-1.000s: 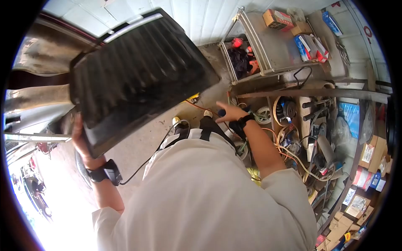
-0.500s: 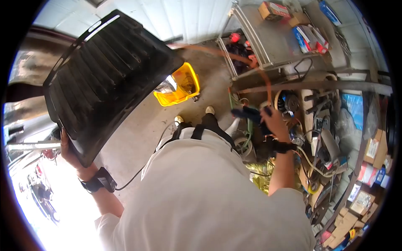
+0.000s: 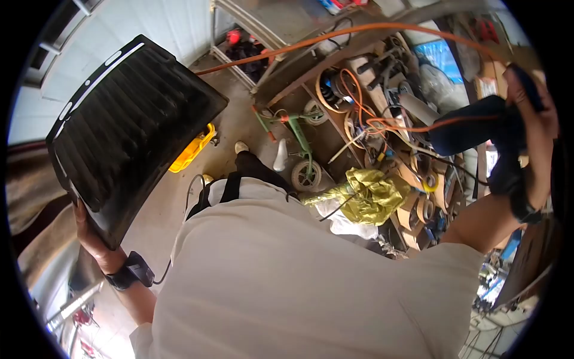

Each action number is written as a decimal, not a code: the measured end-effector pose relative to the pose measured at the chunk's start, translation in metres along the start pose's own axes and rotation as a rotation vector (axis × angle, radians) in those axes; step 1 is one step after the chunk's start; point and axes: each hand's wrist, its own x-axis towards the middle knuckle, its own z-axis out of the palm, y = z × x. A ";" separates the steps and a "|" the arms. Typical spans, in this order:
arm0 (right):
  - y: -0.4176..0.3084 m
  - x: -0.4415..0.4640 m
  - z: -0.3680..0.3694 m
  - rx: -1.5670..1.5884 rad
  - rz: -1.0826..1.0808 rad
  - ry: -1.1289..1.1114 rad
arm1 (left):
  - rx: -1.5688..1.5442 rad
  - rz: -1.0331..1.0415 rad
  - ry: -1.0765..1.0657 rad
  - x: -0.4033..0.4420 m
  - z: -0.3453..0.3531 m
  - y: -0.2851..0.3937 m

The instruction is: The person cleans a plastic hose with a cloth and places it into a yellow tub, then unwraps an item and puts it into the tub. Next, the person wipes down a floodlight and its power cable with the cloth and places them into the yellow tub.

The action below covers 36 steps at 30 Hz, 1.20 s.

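Note:
A large black ribbed plastic panel (image 3: 128,131) is held up at the left by my left hand (image 3: 92,236), which grips its lower edge. My right hand (image 3: 535,125) is raised at the far right, its fingers wrapped round a dark blue tool (image 3: 472,127) that looks like a cordless power tool. An orange cord (image 3: 335,31) stretches across the top of the view from near the panel toward the tool. Part of a yellow container (image 3: 192,151) shows on the floor behind the panel's edge.
A small green bike (image 3: 301,136) lies on the floor ahead of my legs. Crumpled yellow-green plastic (image 3: 372,194), coiled orange cable, tools and boxes crowd the right. A metal-framed rack (image 3: 239,70) stands at the top; a curtain (image 3: 36,203) hangs at the left.
My right hand reached the blue tool, took hold of it and lifted it out to the far right. The view turned right. The panel stays in my left hand and now hides more of the yellow container.

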 end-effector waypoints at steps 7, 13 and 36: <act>-0.074 0.022 -0.052 0.555 -0.074 0.158 | -0.033 -0.026 -0.232 0.032 0.017 -0.015; -0.117 0.025 -0.038 0.517 -0.260 0.075 | 0.060 -0.008 -0.218 0.029 0.028 -0.019; -0.338 -0.116 0.213 0.533 -0.819 -0.016 | 0.172 0.029 -0.287 0.017 0.074 -0.095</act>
